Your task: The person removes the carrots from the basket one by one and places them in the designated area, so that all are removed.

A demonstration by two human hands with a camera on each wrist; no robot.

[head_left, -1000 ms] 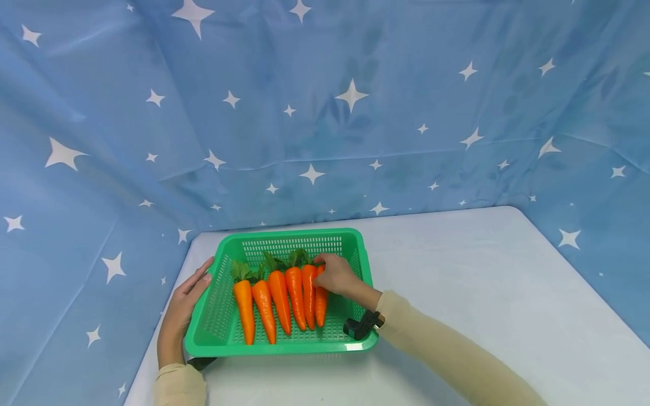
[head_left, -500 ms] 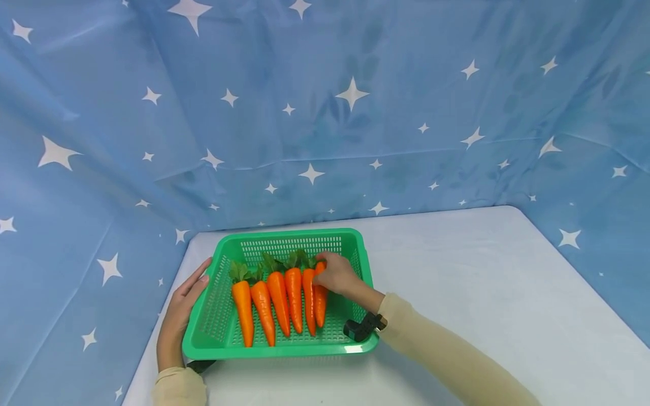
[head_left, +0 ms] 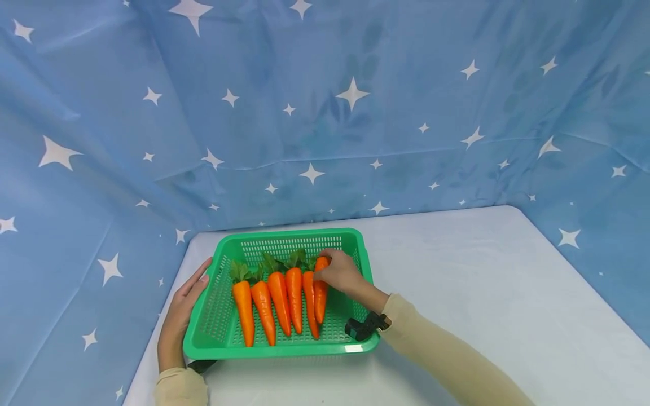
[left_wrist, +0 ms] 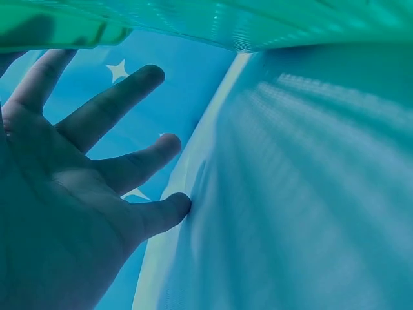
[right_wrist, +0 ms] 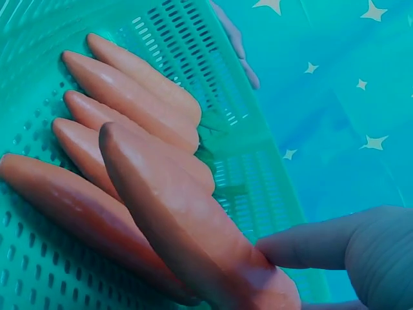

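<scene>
A green perforated basket (head_left: pixel 284 353) holds several orange carrots with leafy green tops, side by side, thick ends toward the far side. My right hand (head_left: pixel 345 276) pinches the rightmost carrot (head_left: pixel 320 301) near its thick end. In the right wrist view that carrot (right_wrist: pixel 171 206) overlaps the others and looks raised above the basket floor; its neighbour (right_wrist: pixel 84 223) lies just beneath. At the basket's left side, my left hand (head_left: pixel 178 316) rests against the rim with fingers straight. Spread fingers of the left hand (left_wrist: pixel 77 174) show below the rim in the left wrist view.
The basket stands on a white-covered table (head_left: pixel 457 282), toward its left side. A blue star-patterned curtain (head_left: pixel 406 113) hangs behind the table and along both sides. Each wrist wears a dark camera, the right one (head_left: pixel 363 327) over the basket's front right corner.
The right hand has shifted the rightmost carrot slightly up and away. The carrot beside it has slid toward the basket's front. My left hand stays at the left rim.
</scene>
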